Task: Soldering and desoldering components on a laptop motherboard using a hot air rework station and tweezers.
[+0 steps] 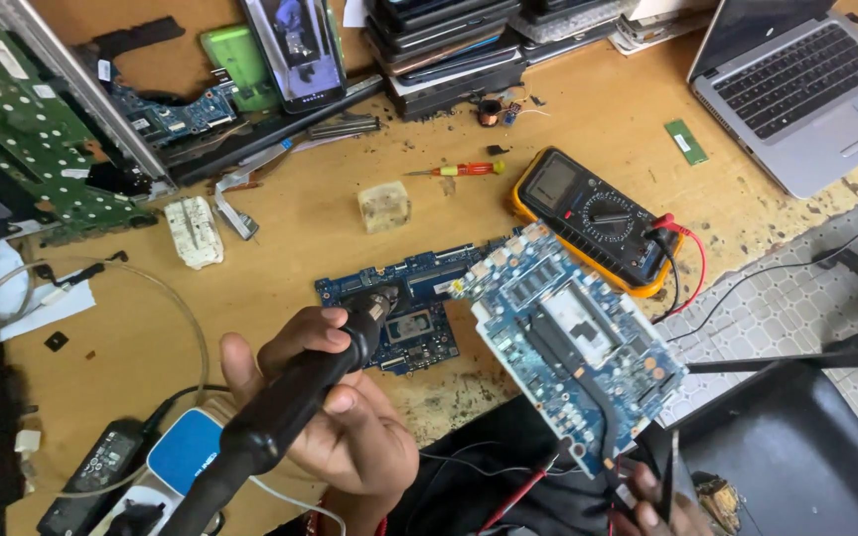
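Left hand gripped a black hot-air wand over the desk, right hand pinched a tilted blue circuit board, yellow multimeter nearby

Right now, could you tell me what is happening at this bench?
A person's left hand grips a black hot-air wand, its nozzle over a blue circuit board lying on the wooden bench. Their right hand holds up a second, lighter blue board by its lower edge. A yellow multimeter sits behind.
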